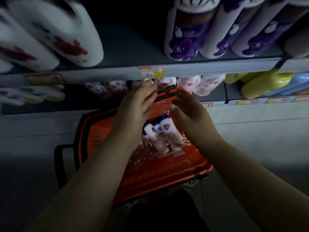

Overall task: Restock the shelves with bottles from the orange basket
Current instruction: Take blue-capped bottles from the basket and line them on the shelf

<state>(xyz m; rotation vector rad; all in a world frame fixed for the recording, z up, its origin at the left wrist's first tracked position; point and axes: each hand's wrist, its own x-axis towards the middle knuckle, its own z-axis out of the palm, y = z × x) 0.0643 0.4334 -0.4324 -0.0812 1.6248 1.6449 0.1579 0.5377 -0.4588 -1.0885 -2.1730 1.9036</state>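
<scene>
An orange basket [160,174] sits on the floor below the shelves, holding several white bottles with blue caps [158,131] lying side by side. My left hand [138,104] hovers over the basket's far rim with fingers spread, its fingertips near the white bottles [187,82] on the lower shelf; it holds nothing. My right hand [189,113] is beside it above the basket, fingers apart and empty. Both forearms stretch over the basket.
The upper shelf [217,67] carries white bottles with purple flowers [187,34] and white jugs with red marks [55,36] at the left, with a gap between them. Yellow and blue bottles [267,84] lie on the lower shelf at the right. A black basket handle [58,164] sticks out left.
</scene>
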